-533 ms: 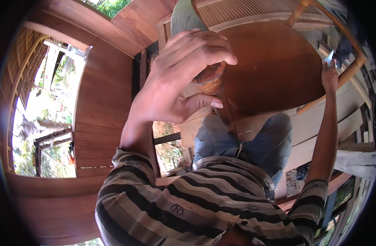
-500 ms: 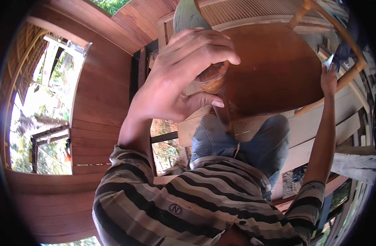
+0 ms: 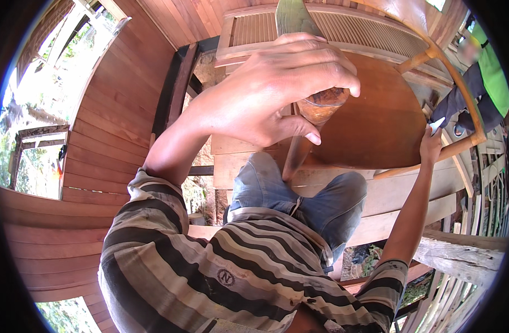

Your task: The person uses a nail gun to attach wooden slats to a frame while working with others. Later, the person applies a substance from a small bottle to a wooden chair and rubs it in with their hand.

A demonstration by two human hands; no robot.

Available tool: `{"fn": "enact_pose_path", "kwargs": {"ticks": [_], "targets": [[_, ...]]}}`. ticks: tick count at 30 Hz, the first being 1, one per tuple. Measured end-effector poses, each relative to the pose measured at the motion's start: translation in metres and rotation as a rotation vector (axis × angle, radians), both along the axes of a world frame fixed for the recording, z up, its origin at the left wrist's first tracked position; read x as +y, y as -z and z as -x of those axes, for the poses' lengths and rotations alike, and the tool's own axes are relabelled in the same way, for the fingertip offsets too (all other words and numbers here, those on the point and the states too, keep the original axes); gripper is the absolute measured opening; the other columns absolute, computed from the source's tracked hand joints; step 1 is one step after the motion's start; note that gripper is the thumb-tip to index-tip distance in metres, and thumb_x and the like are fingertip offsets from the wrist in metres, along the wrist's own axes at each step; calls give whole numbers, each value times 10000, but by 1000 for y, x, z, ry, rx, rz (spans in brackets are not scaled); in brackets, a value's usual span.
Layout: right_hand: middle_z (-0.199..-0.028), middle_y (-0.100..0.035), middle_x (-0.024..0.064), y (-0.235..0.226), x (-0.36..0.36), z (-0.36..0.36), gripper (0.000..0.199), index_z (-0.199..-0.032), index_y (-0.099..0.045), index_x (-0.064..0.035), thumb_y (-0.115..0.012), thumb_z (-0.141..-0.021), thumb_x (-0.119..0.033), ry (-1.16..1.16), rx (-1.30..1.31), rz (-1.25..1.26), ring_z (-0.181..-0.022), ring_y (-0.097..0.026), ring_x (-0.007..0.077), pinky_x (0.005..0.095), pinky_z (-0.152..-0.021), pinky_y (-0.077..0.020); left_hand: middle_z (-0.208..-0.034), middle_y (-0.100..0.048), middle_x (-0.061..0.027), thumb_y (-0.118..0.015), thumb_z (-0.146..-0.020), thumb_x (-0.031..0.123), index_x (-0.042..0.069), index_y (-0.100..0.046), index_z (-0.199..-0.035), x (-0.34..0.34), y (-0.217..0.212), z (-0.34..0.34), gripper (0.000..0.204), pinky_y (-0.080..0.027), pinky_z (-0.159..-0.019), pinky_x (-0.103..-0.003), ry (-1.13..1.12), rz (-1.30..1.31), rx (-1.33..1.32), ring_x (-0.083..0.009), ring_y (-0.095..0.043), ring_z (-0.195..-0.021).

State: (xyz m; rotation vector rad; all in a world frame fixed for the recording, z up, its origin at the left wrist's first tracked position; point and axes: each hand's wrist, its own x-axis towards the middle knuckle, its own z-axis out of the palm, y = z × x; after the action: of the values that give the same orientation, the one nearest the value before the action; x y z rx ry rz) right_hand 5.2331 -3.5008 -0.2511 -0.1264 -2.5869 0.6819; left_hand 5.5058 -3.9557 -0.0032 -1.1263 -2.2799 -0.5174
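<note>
A brown wooden chair with a broad rounded seat (image 3: 371, 122) is tilted in front of my lap. My left hand (image 3: 276, 91) is close to the camera, its fingers curved over a rounded wooden end (image 3: 323, 105) of the chair's frame and its thumb below. Beyond the knuckles a greenish curved piece (image 3: 294, 19) sticks up; how it joins the rest is hidden. At the right edge of the seat, my right hand (image 3: 431, 143) is closed on a small whitish piece (image 3: 436, 125), too small to name, beside the curved chair rail (image 3: 468, 91).
Pale planks (image 3: 409, 186) lie under the chair. A louvred wooden panel (image 3: 365, 34) stands behind it. Red-brown board walling (image 3: 118, 105) rises at the left. Another person in a green top (image 3: 494, 75) is at the far right, near stacked slats (image 3: 432, 305).
The view has shifted, bringing the other person further into sight. The whitish piece in my right hand now slants to the right. My left hand keeps its hold on the chair.
</note>
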Motion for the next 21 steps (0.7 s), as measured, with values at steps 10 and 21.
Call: {"fn": "enact_pose_path", "kwargs": {"ticks": [10,21], "targets": [[-1150,-710,275,3,-2,1,441,-1213,-567,-45,-566,-1033,-447,26,18,-52,-1095,-658,496,585,-910,-504,-1248,-669,-65,-936,-569,188,113,-632,-1241,2,-1,-4,741,-468,-1050,-483,-7,-35,-62,-332,-608,-1216],[-1061,-738,265,4,24,-7,517,-1234,-579,-42,-536,-1032,-516,127,-4,-49,-1010,-711,478,587,-850,-545,-1469,-584,-138,-920,-717,348,87,-608,-1376,18,18,-9,775,-375,-1183,-533,-170,-298,7,-366,-524,-1392]]}}
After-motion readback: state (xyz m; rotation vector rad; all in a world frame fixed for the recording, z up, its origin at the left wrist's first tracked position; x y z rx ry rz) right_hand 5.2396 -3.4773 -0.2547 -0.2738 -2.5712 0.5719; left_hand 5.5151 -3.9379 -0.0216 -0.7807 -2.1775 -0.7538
